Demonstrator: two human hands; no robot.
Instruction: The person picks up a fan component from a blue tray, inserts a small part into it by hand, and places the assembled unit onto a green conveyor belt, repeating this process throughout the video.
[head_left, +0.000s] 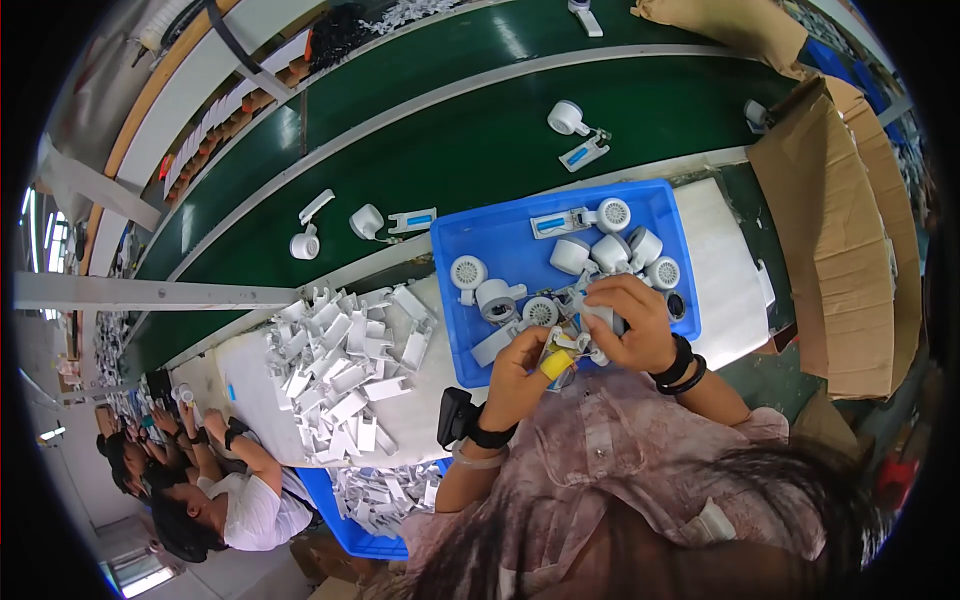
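Note:
Over the near edge of a blue tray (462,365), my left hand (515,385) is closed on a small white plastic part, with a yellow piece (556,364) at its fingertips. Whether the yellow belongs to the part or wraps a finger, I cannot tell. My right hand (640,325) curls round a white round fan head (606,318), largely covered by the fingers. Both hands meet close together, and the small pieces between them are too fine to make out. Several white fan heads (571,255) lie in the tray, one joined to a handle with a blue battery (550,224).
Left of the tray lies a heap of white plastic shells (345,370), above a second blue bin (345,525) of similar parts. Beyond runs a green conveyor (480,150) carrying fan assemblies (567,118). A cardboard box (835,230) stands at right. Other people (245,500) sit at far left.

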